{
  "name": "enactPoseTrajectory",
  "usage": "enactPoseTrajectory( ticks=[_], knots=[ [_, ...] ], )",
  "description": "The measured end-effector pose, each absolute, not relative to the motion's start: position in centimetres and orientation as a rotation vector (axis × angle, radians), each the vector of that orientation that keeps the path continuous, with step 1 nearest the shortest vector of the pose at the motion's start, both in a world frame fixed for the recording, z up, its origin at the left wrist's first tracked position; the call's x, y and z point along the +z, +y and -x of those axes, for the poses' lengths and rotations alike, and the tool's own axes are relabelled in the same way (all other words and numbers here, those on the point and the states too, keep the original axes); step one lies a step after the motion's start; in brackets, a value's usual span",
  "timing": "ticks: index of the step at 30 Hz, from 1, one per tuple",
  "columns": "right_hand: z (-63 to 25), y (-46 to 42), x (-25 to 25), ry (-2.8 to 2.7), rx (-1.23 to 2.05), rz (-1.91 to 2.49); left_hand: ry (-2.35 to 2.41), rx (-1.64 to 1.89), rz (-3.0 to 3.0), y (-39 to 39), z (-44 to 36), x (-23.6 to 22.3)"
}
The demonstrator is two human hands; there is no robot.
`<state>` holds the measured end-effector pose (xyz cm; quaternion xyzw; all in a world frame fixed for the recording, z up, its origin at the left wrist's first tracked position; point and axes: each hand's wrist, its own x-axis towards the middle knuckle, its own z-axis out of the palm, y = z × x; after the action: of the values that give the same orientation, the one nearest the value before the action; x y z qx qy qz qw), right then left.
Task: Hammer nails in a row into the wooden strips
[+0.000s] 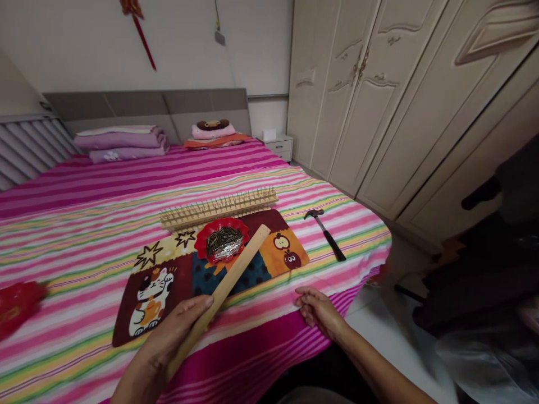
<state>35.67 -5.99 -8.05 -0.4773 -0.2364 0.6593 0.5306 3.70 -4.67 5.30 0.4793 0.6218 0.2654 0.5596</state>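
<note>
My left hand (179, 331) is closed round the lower part of a pale wooden strip (240, 266), its thumb lying along the top. The strip slants up and away above a patterned mat (286, 252); its far end passes in front of a red scalloped bowl (201, 247) full of nails (225, 242). My right hand (318, 311) hovers over the near edge of the bed, fingers loosely bent and apart, with nothing visible in them. A claw hammer (326, 235) lies to the right of the mat. Behind the bowl, wooden strips (219, 210) bristle with upright nails.
A striped sheet (84, 292) covers the bed. At the left edge is a red object (19, 306), blurred. Folded purple bedding (126, 146) and a pink pile (214, 132) are near the headboard. Wardrobes (345, 101) line the right side, with dark clothing (484, 269) hanging nearby.
</note>
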Motion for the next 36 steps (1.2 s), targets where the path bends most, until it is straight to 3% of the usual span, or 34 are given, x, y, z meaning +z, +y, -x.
enactPoseTrajectory(
  ticks=[8,13,18,25,36],
  knots=[
    [-35.5,-6.3,-8.9,-0.640,1.563,1.174,1.473,0.644,-1.206,-5.4,-2.9,5.9],
    [-35.7,-6.3,-9.6,-0.659,1.564,1.187,1.610,0.687,-1.880,-2.6,-2.9,5.3],
    [-35.8,-6.4,-9.7,-0.660,1.553,1.166,1.767,0.506,-2.368,0.5,-3.7,1.9],
    [-35.7,-6.5,-8.9,-0.631,1.516,1.123,1.854,0.506,-2.378,1.6,-3.1,-3.4],
    [-35.5,-6.4,-9.1,-0.638,1.500,1.120,1.701,0.526,-2.428,1.6,-1.7,-4.0]
  ],
)
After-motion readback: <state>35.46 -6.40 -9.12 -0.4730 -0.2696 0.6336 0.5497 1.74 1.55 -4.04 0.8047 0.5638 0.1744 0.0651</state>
